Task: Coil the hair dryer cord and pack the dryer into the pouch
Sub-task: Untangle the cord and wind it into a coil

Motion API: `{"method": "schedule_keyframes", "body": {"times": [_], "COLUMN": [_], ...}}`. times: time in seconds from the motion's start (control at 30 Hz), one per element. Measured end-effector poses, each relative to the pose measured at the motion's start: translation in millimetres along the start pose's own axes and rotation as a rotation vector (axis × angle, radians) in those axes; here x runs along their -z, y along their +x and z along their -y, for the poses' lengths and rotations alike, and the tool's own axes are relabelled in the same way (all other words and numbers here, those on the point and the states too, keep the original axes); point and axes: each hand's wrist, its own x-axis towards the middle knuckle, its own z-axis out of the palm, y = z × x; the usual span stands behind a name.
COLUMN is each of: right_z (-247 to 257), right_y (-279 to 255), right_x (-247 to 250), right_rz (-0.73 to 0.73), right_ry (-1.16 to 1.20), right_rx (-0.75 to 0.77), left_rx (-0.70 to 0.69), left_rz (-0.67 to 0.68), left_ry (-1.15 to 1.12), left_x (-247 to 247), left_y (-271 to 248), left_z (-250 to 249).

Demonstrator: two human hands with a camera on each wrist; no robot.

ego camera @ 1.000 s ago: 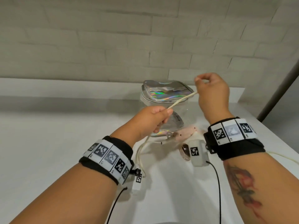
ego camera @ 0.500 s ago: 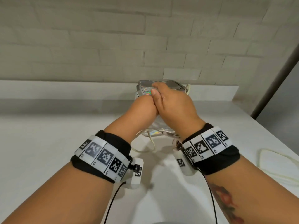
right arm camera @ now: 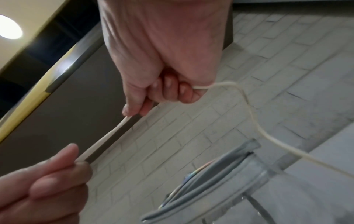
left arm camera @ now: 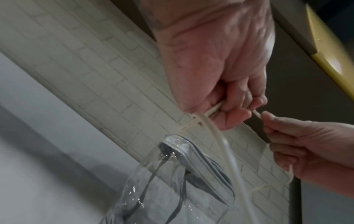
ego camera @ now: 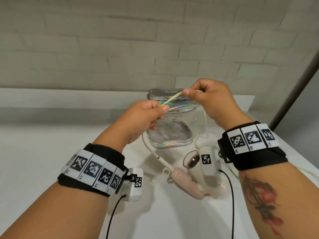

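Head view: My left hand (ego camera: 145,118) pinches the cream cord (ego camera: 172,100) between thumb and forefinger. My right hand (ego camera: 212,100) pinches the same cord just beyond and above it, so a short straight run is stretched between the two. From my left hand the cord drops in a curve to the pink hair dryer (ego camera: 189,183), which lies on the white table (ego camera: 43,152) below and between my wrists. From my right hand a second run hangs down toward the table. The clear pouch (ego camera: 170,131), iridescent along its rim, stands just beyond both hands. The table's far edge meets the brick wall (ego camera: 103,40) behind the pouch. Bare table surface extends to the left of my left hand.

Left wrist view: My left hand (left arm camera: 220,75) has its fingers curled around the cord (left arm camera: 212,109); my right hand (left arm camera: 306,144) grips the next section. The pouch (left arm camera: 172,181) mouth sits below.

Right wrist view: My right hand (right arm camera: 162,60) is closed on the cord (right arm camera: 107,136), which runs to my left hand (right arm camera: 47,181). The pouch (right arm camera: 220,189) rim lies below.
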Motion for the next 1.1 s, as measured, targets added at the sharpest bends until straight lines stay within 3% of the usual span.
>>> {"method": "schedule_keyframes", "body": {"times": [0.17,0.4,0.6,0.67,0.77,0.83,0.9,1.0,1.1], "right_z": [-13.7,-15.9,-26.7,-33.3,-52.9,-65.7,-71.3,-50.0,-12.8], "right_y": [2.2,3.8,9.7,12.1,13.4,11.6,6.2,-6.1,-23.5], "right_x": [-0.6,11.5,25.1,34.4,46.5,50.8,48.7,22.3,-17.1], "right_rz": [-0.210,-0.403,-0.551,-0.638,-0.723,-0.685,-0.526,-0.210,0.086], "right_ry": [0.046,0.139,0.274,0.315,0.254,0.131,-0.163,-0.465,-0.405], "right_rx": [-0.018,-0.013,-0.026,-0.067,-0.162,-0.280,-0.325,-0.040,0.228], "left_rx": [-0.084,-0.281,-0.447,-0.297,0.010,0.094,0.090,0.067,0.022], "left_rz": [-0.091,-0.328,-0.508,-0.479,-0.243,-0.091,-0.020,0.005,0.037], "left_ry": [0.177,1.008,1.218,1.099,0.443,0.139,0.010,0.029,0.070], "left_x": [-0.3,0.5,10.0,14.6,19.8,16.5,11.2,-1.5,-18.7], "left_y": [-0.2,-0.2,7.3,7.9,9.1,3.2,-0.4,2.9,4.2], "left_z": [-7.6,-12.7,-13.1,-18.2,-16.0,-13.8,-10.1,-10.0,-15.5]}}
